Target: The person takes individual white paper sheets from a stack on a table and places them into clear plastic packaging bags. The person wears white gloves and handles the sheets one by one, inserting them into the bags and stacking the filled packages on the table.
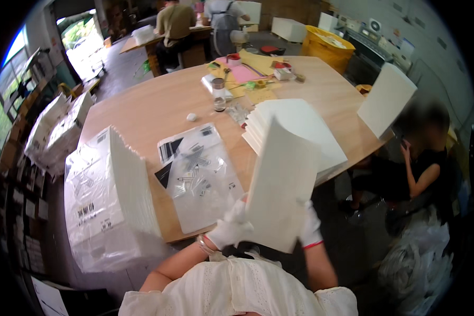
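A white rectangular board point(282, 189) stands tilted upright in front of my body, between both hands. My left hand point(230, 225), in a white knit glove, grips its lower left edge. At its lower right edge is my right hand point(309, 225), gloved the same way, its fingers partly hidden and blurred. Just beyond the board lies a stack of similar white boards point(305, 124), slightly fanned on the left. To the left, printed clear plastic bags point(200, 176) lie flat on the wooden table point(137, 113).
A tall pile of plastic-wrapped packs point(105, 205) stands at the table's left edge. Farther back are a glass jar point(219, 95), coloured papers point(239, 71) and tape. Another board point(387, 100) stands at the right edge, near a seated person point(424, 163). A yellow bin point(326, 50) stands behind.
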`<action>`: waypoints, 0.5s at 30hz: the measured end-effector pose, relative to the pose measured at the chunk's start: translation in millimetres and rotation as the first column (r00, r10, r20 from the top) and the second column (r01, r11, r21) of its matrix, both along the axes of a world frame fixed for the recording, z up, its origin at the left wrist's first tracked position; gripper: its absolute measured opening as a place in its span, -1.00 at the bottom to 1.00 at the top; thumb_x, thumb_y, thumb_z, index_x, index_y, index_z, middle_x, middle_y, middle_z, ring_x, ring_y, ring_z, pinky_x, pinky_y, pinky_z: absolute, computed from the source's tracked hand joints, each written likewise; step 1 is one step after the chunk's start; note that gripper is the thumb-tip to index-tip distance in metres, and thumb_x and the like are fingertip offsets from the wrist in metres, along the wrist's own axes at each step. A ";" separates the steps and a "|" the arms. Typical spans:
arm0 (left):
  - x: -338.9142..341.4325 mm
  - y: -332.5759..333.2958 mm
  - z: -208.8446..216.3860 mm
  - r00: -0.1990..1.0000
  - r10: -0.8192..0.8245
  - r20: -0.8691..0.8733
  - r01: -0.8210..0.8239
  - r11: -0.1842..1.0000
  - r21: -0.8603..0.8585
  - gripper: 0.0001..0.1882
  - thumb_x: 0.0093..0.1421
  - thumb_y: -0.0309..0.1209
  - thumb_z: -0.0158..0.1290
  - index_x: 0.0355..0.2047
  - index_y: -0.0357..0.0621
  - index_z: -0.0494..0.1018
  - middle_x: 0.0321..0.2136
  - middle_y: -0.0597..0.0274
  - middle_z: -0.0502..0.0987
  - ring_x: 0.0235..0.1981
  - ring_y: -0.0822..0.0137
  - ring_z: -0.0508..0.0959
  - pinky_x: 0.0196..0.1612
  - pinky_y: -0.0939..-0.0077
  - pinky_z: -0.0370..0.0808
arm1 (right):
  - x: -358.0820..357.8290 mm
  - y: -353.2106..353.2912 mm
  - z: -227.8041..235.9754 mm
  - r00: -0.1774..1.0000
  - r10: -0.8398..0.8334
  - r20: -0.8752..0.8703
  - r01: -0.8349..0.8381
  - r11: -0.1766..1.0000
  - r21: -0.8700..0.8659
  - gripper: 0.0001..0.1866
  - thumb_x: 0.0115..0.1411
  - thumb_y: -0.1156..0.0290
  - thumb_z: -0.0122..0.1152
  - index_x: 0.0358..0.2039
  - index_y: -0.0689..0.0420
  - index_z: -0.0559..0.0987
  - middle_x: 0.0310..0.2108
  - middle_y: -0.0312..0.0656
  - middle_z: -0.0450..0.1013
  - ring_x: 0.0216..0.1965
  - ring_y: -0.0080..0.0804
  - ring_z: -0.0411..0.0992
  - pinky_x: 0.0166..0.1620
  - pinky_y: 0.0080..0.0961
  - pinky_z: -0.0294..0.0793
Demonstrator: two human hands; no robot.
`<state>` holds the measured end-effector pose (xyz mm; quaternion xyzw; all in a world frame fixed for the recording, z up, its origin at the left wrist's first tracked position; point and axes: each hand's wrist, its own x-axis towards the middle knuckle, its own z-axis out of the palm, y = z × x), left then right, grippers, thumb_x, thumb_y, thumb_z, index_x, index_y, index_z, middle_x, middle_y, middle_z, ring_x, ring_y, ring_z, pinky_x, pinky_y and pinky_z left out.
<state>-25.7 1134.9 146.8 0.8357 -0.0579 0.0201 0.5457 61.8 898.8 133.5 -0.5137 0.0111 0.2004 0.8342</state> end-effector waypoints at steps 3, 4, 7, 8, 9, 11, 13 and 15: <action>-19.4 -29.6 4.8 0.964 -0.038 0.263 -0.111 0.841 0.529 -0.20 -0.17 -0.37 0.16 0.10 -0.37 0.12 0.13 -0.33 0.06 0.12 -0.28 0.14 0.16 0.03 0.13 | -44.2 76.1 4.0 0.860 0.090 0.502 0.110 0.929 -0.354 -0.50 0.21 0.28 0.07 0.06 0.32 0.26 -0.06 -0.09 0.37 -0.07 -0.32 0.36 0.02 -0.41 0.33; -23.8 -26.2 15.4 0.973 -0.094 0.212 -0.055 0.793 0.607 -0.22 -0.16 -0.34 0.17 0.09 -0.34 0.16 0.13 -0.31 0.07 0.12 -0.30 0.13 0.15 -0.03 0.12 | -42.9 88.2 -14.7 0.911 -0.035 0.412 0.158 0.950 -0.269 -0.53 0.13 0.40 0.18 0.00 0.34 0.31 -0.13 -0.07 0.40 -0.13 -0.31 0.38 -0.06 -0.38 0.37; -15.3 21.2 15.2 0.842 0.276 0.463 -0.500 0.722 0.479 -0.33 -0.16 -0.30 0.17 0.02 -0.15 0.27 0.11 -0.29 0.16 0.14 -0.30 0.16 0.13 -0.05 0.18 | -28.9 73.3 -18.7 0.577 0.120 0.808 0.384 0.833 -0.398 -0.60 0.09 0.44 0.18 -0.07 0.31 0.38 -0.20 0.03 0.40 -0.20 -0.21 0.43 -0.16 -0.40 0.41; -9.1 44.5 23.7 0.731 0.354 0.583 -0.672 0.524 0.524 -0.35 -0.12 -0.28 0.16 0.03 -0.14 0.27 0.05 -0.26 0.24 0.08 -0.28 0.24 0.09 -0.01 0.23 | -33.7 67.9 -9.5 0.631 0.111 0.768 0.325 0.861 -0.392 -0.67 0.09 0.48 0.14 -0.12 0.29 0.42 -0.23 0.02 0.42 -0.22 -0.12 0.44 -0.16 -0.36 0.41; -2.6 68.1 52.1 0.603 0.379 0.702 -0.797 0.293 0.528 -0.38 -0.07 -0.26 0.15 0.03 -0.13 0.27 0.00 -0.23 0.32 0.02 -0.26 0.32 0.04 0.03 0.29 | -38.8 57.2 -3.5 0.628 0.226 0.744 0.288 0.821 -0.492 -0.65 0.08 0.47 0.13 -0.10 0.28 0.42 -0.24 0.00 0.44 -0.22 -0.10 0.45 -0.15 -0.34 0.43; 5.3 116.0 29.3 0.701 0.688 0.186 -0.699 0.613 0.367 -0.42 -0.04 -0.24 0.14 -0.01 -0.15 0.28 -0.11 -0.15 0.42 -0.04 -0.12 0.39 -0.05 0.15 0.38 | -34.7 41.5 -7.7 0.368 0.495 0.787 0.327 0.724 -0.608 -0.69 0.03 0.48 0.10 -0.15 0.20 0.46 -0.27 -0.05 0.46 -0.25 -0.08 0.46 -0.18 -0.29 0.46; 13.8 110.0 40.2 0.712 0.693 -0.111 -0.663 0.716 0.218 -0.46 -0.05 -0.29 0.14 -0.05 -0.18 0.29 -0.17 -0.10 0.45 -0.11 -0.03 0.43 -0.11 0.18 0.41 | -31.7 44.9 -24.4 0.205 0.667 0.716 0.468 0.576 -0.670 -0.74 -0.03 0.46 0.09 -0.25 0.06 0.52 -0.29 -0.10 0.48 -0.34 -0.04 0.48 -0.27 -0.19 0.49; 28.1 97.5 12.7 0.757 0.632 0.165 -0.650 0.704 0.287 -0.53 -0.05 -0.40 0.14 -0.10 -0.21 0.30 -0.24 -0.04 0.47 -0.23 0.04 0.47 -0.20 0.22 0.44 | -29.0 62.8 -26.3 0.435 0.781 0.448 0.326 0.327 -0.887 -0.75 0.03 0.34 0.07 -0.25 0.06 0.54 -0.29 -0.06 0.48 -0.33 -0.02 0.47 -0.28 -0.15 0.46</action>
